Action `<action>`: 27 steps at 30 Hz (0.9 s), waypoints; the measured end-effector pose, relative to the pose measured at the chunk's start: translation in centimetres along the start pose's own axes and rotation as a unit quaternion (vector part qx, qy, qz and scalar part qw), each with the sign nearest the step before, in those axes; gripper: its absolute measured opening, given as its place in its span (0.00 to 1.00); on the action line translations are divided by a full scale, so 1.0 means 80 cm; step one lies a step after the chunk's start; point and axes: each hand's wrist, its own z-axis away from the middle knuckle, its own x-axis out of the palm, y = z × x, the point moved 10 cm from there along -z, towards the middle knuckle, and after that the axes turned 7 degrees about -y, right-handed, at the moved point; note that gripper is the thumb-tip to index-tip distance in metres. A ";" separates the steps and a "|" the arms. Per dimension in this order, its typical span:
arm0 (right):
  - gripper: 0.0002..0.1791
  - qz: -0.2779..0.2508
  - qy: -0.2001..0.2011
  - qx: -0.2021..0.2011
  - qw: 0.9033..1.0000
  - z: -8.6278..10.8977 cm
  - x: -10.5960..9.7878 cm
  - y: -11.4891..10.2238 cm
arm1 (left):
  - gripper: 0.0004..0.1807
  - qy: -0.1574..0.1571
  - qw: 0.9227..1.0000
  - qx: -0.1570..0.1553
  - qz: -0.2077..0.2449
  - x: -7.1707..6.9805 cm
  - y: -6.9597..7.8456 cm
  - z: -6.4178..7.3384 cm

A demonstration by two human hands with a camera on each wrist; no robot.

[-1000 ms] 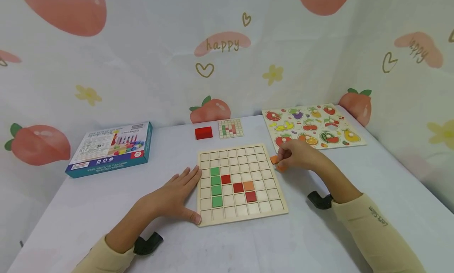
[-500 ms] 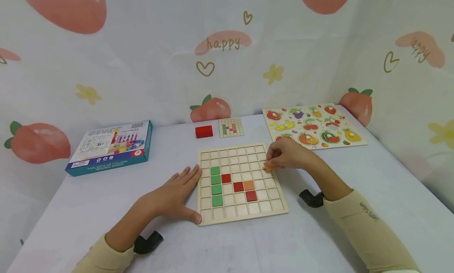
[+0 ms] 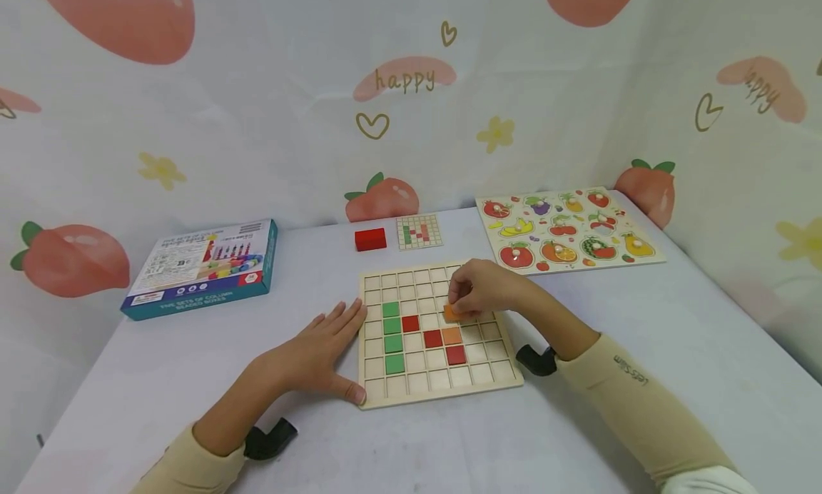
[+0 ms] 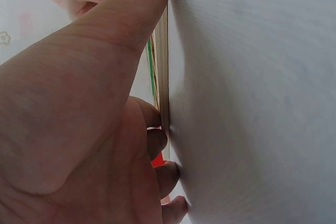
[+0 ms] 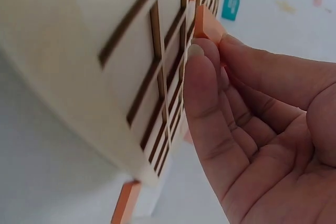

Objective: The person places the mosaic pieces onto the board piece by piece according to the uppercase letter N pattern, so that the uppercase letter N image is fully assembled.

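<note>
A wooden grid board (image 3: 443, 396) lies on the white table. A column of several green tiles (image 3: 393, 344) sits in its cells, along with three red tiles (image 3: 456, 355) and one orange tile (image 3: 452, 335). My left hand (image 3: 315, 358) rests along the board's left edge, thumb at the near corner and fingers stretched out. Thumb and fingertips of my right hand (image 3: 493, 288) pinch another orange tile (image 5: 207, 24) just over the grid, behind the orange one in the board. In the right wrist view, one more orange tile (image 5: 126, 202) is beside the board's edge.
Behind the board are a red block (image 3: 370, 240) and a small pattern card (image 3: 419, 232) with a coloured grid. A fruit puzzle board (image 3: 571, 230) lies at the back right. On the left is a teal-edged flat box (image 3: 199, 269).
My right hand has picked up an orange tile from the table right of the board and carried it left over the grid. My left hand has stayed at the board's edge.
</note>
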 end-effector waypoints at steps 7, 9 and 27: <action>0.07 0.007 -0.005 -0.014 1.000 -0.008 0.012 -0.006 | 0.74 0.004 1.000 0.004 0.000 0.001 0.000 -0.001; 0.07 0.022 -0.002 -0.015 1.000 -0.007 0.013 -0.008 | 0.74 0.004 1.000 0.003 0.000 0.001 0.000 0.000; 0.04 0.054 0.086 0.009 0.995 0.024 -0.048 0.010 | 0.74 0.004 1.000 -0.002 -0.005 0.001 -0.001 0.000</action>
